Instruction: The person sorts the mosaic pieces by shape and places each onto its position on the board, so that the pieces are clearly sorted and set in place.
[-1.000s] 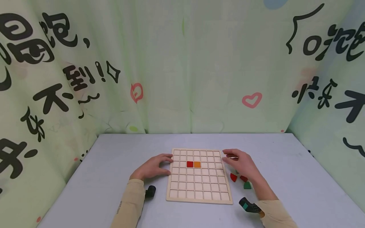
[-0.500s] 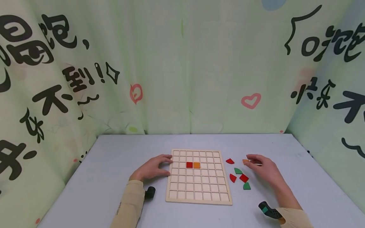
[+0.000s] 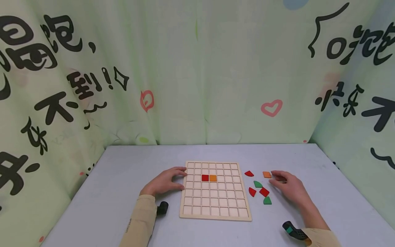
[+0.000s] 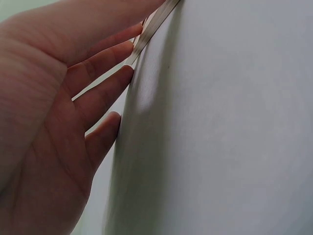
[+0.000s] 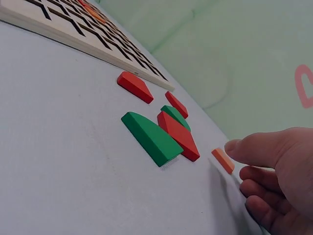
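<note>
A light wooden grid board [image 3: 216, 201] lies on the table, with a red square block [image 3: 205, 178] and an orange square block [image 3: 213, 178] side by side in its cells. My left hand [image 3: 165, 180] rests at the board's left edge, fingers spread and lightly bent; in the left wrist view, fingertips [image 4: 128, 73] are close to that edge. Right of the board, my right hand [image 3: 288, 187] is beside a loose orange block [image 3: 266, 174]. Its thumb [image 5: 249, 148] and bent fingers have nothing visible between them. Whether they touch the block I cannot tell.
Between board and right hand lie two red quarter-round blocks [image 3: 252, 191], two green quarter-round blocks [image 3: 267, 200] and a red square block [image 3: 264, 192]. A curtain [image 3: 210, 85] stands behind the white table [image 3: 123, 206]. Each wrist carries a small black camera [image 3: 162, 208].
My right hand has moved from the board's right edge out to the loose orange block, then slightly right, uncovering it. The left hand has stayed at the board.
</note>
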